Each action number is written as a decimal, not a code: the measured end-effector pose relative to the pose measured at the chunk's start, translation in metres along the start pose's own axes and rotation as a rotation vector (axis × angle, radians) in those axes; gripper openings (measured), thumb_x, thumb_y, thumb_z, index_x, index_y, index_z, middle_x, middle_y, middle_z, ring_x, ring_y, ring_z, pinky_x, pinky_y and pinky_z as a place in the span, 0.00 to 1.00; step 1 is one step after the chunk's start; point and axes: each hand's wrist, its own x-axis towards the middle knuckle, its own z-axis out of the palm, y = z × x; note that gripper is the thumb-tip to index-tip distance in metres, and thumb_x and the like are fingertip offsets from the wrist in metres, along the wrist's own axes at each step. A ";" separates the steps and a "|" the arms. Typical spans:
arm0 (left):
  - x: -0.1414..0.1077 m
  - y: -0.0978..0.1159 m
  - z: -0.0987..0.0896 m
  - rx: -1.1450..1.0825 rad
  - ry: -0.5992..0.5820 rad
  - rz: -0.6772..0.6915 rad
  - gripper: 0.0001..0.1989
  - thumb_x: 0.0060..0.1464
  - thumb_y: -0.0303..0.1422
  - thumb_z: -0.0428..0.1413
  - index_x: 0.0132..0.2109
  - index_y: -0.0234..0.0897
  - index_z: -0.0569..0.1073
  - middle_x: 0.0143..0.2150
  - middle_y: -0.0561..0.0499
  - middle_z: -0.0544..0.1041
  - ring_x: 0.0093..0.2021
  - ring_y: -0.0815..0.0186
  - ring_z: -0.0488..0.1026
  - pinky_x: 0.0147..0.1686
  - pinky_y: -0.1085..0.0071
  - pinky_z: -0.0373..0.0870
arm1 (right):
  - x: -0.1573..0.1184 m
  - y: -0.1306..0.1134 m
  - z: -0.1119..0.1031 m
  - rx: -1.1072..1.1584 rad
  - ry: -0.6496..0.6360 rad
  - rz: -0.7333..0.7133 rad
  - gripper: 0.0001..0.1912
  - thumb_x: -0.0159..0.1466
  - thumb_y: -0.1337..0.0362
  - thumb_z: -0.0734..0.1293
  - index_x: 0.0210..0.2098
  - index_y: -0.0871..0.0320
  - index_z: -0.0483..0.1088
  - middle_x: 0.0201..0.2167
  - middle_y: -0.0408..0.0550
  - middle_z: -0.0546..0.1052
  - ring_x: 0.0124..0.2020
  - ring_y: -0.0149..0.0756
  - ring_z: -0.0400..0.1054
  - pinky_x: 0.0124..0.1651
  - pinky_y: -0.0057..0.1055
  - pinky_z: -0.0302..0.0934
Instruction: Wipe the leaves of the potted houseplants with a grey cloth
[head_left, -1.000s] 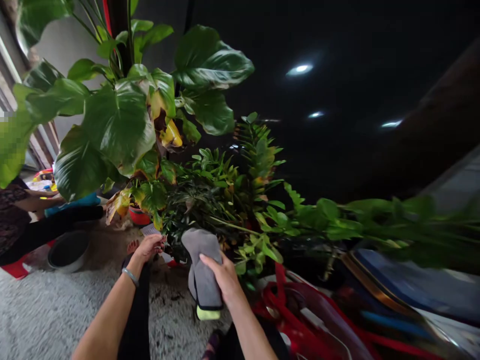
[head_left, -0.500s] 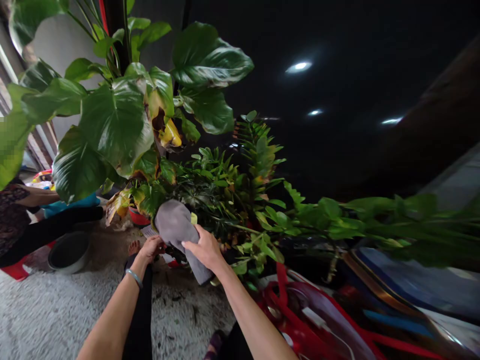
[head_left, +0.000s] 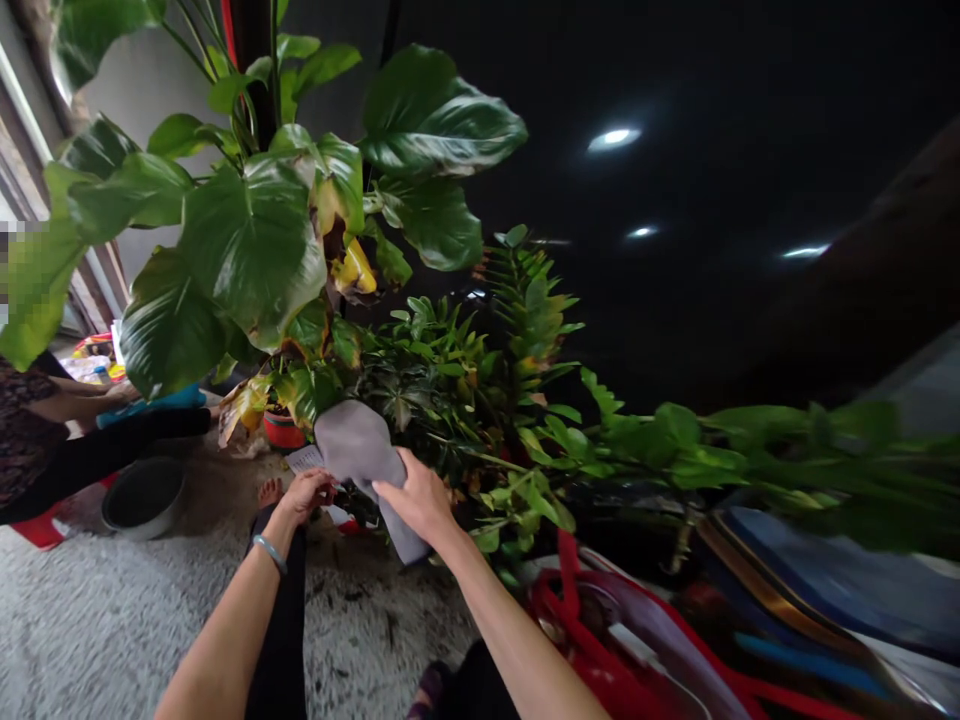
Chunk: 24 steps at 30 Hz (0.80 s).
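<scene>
A grey cloth-like item (head_left: 351, 440), rounded at its top and with a narrower part hanging down, is in front of the potted plants. My right hand (head_left: 417, 500) is closed round its right side, thumb across the front. My left hand (head_left: 306, 495), with a bracelet on the wrist, is just below and left of the item, fingers pinched together. What those fingers hold is too small to make out. A pale printed card or paper (head_left: 304, 459) shows just above my left hand.
Large-leaved plants (head_left: 247, 250) rise ahead, with low foliage reaching right. A red bag (head_left: 585, 610) stands at lower right beside stacked items (head_left: 817, 570). At left, another person's arm (head_left: 71, 405) is near a grey basin (head_left: 144, 500) and a red stool (head_left: 37, 528).
The view has shifted slightly, so the plants and bag appear further right. My right hand still grips the grey item; my left hand shows slightly further from it, with more of the card visible.
</scene>
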 end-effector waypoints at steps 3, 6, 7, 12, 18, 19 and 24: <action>0.003 -0.002 -0.004 0.005 0.001 -0.005 0.18 0.40 0.44 0.72 0.30 0.36 0.77 0.26 0.52 0.76 0.28 0.66 0.71 0.30 0.71 0.67 | -0.031 0.021 -0.018 0.028 -0.025 -0.029 0.25 0.53 0.62 0.72 0.51 0.55 0.77 0.42 0.54 0.85 0.44 0.54 0.80 0.46 0.42 0.69; 0.003 -0.001 -0.004 0.008 0.004 -0.005 0.19 0.41 0.45 0.72 0.31 0.36 0.77 0.26 0.53 0.75 0.28 0.66 0.71 0.31 0.70 0.67 | -0.034 0.015 -0.059 0.164 0.072 -0.107 0.26 0.53 0.59 0.72 0.52 0.54 0.77 0.43 0.52 0.85 0.43 0.52 0.79 0.47 0.42 0.70; 0.002 0.000 -0.002 0.010 0.001 -0.005 0.19 0.42 0.45 0.72 0.32 0.35 0.77 0.26 0.52 0.76 0.29 0.66 0.71 0.31 0.70 0.67 | -0.028 0.008 -0.072 0.216 0.133 -0.131 0.27 0.53 0.57 0.72 0.53 0.54 0.76 0.43 0.52 0.85 0.43 0.51 0.79 0.48 0.41 0.70; -0.003 0.004 0.010 0.024 -0.021 0.001 0.18 0.44 0.44 0.70 0.34 0.34 0.79 0.34 0.48 0.78 0.32 0.66 0.72 0.32 0.70 0.68 | 0.011 -0.019 -0.068 0.348 0.280 -0.165 0.30 0.55 0.55 0.72 0.56 0.57 0.73 0.49 0.56 0.83 0.47 0.51 0.78 0.52 0.43 0.69; -0.002 0.003 0.009 0.027 -0.006 -0.005 0.15 0.43 0.42 0.70 0.30 0.37 0.77 0.28 0.51 0.76 0.30 0.65 0.71 0.31 0.70 0.67 | -0.022 0.024 -0.012 0.131 -0.019 0.023 0.25 0.50 0.62 0.72 0.49 0.57 0.78 0.40 0.56 0.85 0.43 0.56 0.79 0.47 0.46 0.70; -0.002 0.003 0.008 0.026 -0.011 -0.007 0.16 0.42 0.42 0.70 0.30 0.36 0.77 0.27 0.51 0.75 0.30 0.65 0.71 0.31 0.70 0.67 | -0.030 0.032 -0.018 0.144 -0.022 0.013 0.24 0.50 0.62 0.73 0.47 0.55 0.78 0.40 0.54 0.85 0.42 0.55 0.80 0.46 0.45 0.70; -0.003 0.007 0.007 0.023 -0.030 -0.015 0.20 0.40 0.45 0.72 0.32 0.34 0.79 0.27 0.51 0.76 0.30 0.66 0.71 0.32 0.70 0.68 | -0.025 0.032 -0.085 0.310 0.256 -0.064 0.28 0.51 0.54 0.74 0.51 0.55 0.77 0.41 0.51 0.85 0.40 0.49 0.78 0.46 0.41 0.70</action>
